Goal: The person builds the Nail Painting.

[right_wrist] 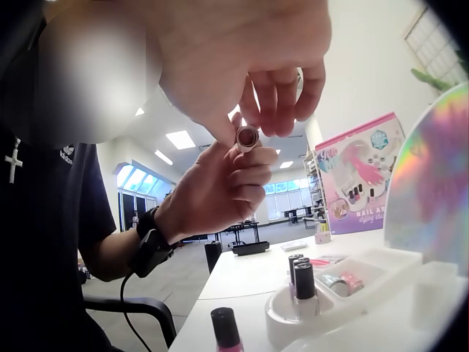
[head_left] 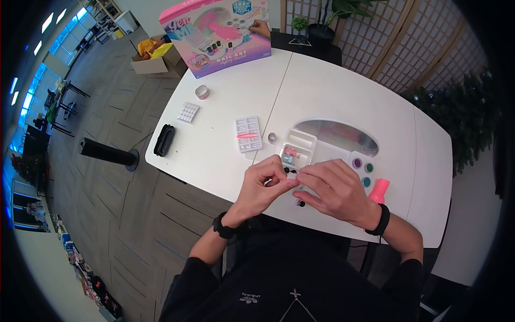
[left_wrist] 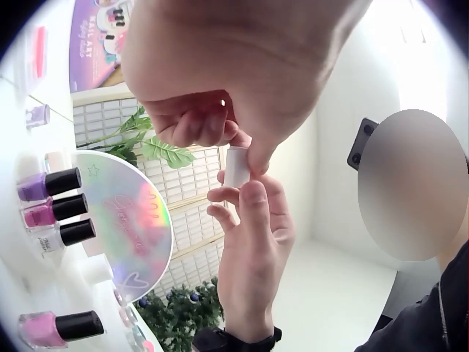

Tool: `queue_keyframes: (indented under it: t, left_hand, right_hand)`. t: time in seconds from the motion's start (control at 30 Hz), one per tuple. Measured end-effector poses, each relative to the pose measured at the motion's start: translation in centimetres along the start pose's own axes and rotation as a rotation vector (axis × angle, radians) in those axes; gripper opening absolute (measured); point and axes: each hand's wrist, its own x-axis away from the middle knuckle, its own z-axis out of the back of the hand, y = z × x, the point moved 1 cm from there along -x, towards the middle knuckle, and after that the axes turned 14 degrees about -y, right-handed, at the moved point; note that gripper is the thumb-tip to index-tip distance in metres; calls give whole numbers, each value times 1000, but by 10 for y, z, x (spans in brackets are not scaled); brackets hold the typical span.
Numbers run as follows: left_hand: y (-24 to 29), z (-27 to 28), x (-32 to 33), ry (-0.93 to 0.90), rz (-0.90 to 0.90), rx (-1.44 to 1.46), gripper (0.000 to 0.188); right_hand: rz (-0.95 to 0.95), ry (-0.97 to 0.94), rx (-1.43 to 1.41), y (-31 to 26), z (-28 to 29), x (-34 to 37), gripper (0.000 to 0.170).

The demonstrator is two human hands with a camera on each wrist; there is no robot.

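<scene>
The person's left grip [head_left: 261, 185] and right grip [head_left: 337, 190] both pinched a hollow white cylinder [left_wrist: 237, 167], held up between them above the worktop [head_left: 209, 153], where a black-capped pink nail polish bottle [left_wrist: 60, 327] stood near a white tray [right_wrist: 281, 328]

Black and white, as I see it from my seat.
The person wears a black shirt [head_left: 332, 287] with short sleeves [head_left: 188, 282], a white adidas logo [head_left: 250, 297] at six o'clock and a pale cross [head_left: 295, 293] beside it. I see a black left wristband [head_left: 222, 226] at seven o'clock, a black right wristband [head_left: 383, 220] at four. My right wrist view shows a thin black cable [right_wrist: 122, 297] around eight.
</scene>
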Motion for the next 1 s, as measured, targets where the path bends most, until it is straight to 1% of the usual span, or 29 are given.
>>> queue_keyframes:
  t: [0.13,0.23,0.33,0.43,0.53,0.63,0.73,0.77,1.0]
  left_hand:
    - [-2,-6,-1,22,-55,7,25]
    - [0,-4,-2,2,-76,-17,21]
    - [6,0,-1,-38,-80,-51,15]
    - [11,4,1,-89,-72,-70,11]
    - [12,6,1,-124,-64,-83,9]
    - [7,9,0,-144,-62,-126,7]
    - [5,10,-2,-134,-82,-165,8]
    - [5,10,-2,-126,-92,-175,10]
    - [5,9,-4,-46,15,-106,10]
  right_hand:
    - [9,25,64,0,-1,-2,34]
    - [-38,20,0,1,-2,-3,30]
    - [-96,-43,-126,6,0,-2,27]
    - [-161,-120,-345,9,3,-1,24]
    - [-256,-224,-515,9,7,-2,23]
    - [-379,-284,-722,14,4,-2,24]
    - [-438,-277,-756,19,-1,0,24]
    - [-429,-276,-742,20,0,0,24]
    - [-427,-275,-685,22,0,-3,22]
